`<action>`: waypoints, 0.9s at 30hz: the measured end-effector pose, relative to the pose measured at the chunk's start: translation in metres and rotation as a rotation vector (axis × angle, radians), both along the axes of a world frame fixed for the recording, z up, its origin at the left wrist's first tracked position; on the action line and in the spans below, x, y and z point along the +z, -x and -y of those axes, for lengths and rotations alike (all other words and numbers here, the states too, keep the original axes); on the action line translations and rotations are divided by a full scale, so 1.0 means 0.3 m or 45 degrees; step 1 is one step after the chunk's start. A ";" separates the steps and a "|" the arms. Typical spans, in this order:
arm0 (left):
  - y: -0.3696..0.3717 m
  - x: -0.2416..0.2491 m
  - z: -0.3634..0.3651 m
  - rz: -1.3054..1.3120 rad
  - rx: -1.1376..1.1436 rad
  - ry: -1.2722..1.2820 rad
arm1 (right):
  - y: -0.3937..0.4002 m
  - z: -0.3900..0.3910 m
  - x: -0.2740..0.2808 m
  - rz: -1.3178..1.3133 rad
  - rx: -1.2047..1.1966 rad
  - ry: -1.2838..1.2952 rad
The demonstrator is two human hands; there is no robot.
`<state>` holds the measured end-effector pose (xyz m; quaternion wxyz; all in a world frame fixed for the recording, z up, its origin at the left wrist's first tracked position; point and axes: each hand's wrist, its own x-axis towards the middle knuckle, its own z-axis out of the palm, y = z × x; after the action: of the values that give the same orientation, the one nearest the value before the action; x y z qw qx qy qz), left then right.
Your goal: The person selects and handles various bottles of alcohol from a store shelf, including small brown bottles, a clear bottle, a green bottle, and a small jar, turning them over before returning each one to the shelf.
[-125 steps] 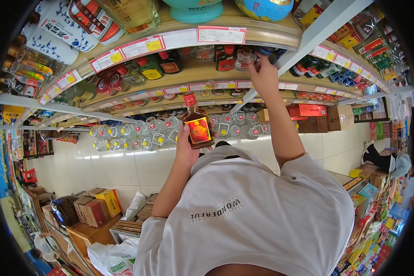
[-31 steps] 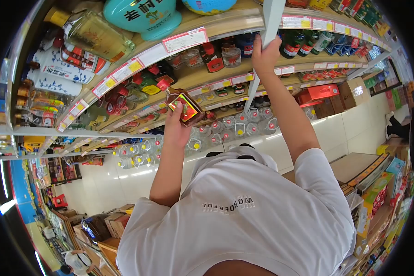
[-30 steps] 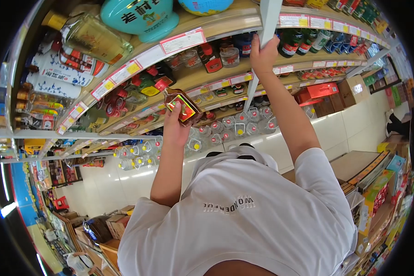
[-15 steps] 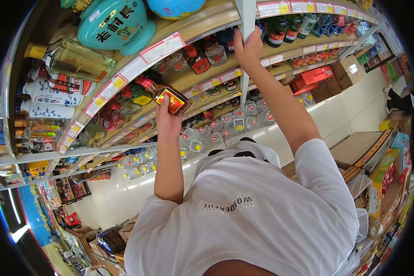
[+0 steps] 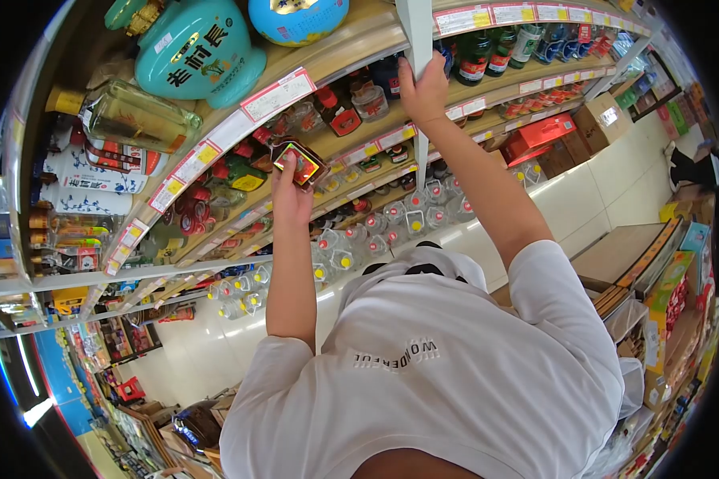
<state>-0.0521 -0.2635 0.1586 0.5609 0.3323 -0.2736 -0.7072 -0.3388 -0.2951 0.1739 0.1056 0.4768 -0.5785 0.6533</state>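
Observation:
My left hand (image 5: pixel 292 195) is closed around a small flat glass bottle (image 5: pixel 306 169) of dark amber liquid, its red and yellow label facing up. The bottle is tilted, its neck end pointing at the shelf. Beside it on that shelf lie red-capped bottles and a green bottle with a yellow label (image 5: pixel 248 177). Higher up, my right hand (image 5: pixel 425 92) grips the white shelf post (image 5: pixel 415 32), thumb on one side and fingers round the other. Near that hand stands a dark bottle with a red label (image 5: pixel 343 117).
Large turquoise (image 5: pixel 200 52) and blue (image 5: pixel 299 16) jars sit on the top shelf. Green bottles (image 5: pixel 473 60) stand right of the post. Clear plastic jugs (image 5: pixel 342 259) line the floor below. Cardboard boxes (image 5: pixel 603 120) and stacked cartons (image 5: pixel 623 255) are at the right.
The bottle in my left hand has turned a little and its neck sits closer to the shelf bottles. My right hand keeps hold of the post. The whole view has shifted slightly.

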 end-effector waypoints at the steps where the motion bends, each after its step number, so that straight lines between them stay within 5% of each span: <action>1: -0.001 -0.013 0.014 0.021 0.002 0.006 | 0.000 -0.002 0.002 0.008 0.009 -0.005; 18: 0.007 -0.091 0.161 0.378 0.005 0.240 | 0.002 -0.007 0.008 0.064 0.050 -0.034; 27: 0.047 -0.119 0.204 0.841 0.179 0.432 | -0.003 -0.006 0.010 0.103 0.031 -0.044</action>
<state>-0.0663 -0.3246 0.1228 0.5366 0.4627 -0.5296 -0.4664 -0.3380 -0.2934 0.1768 0.0657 0.4587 -0.5877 0.6633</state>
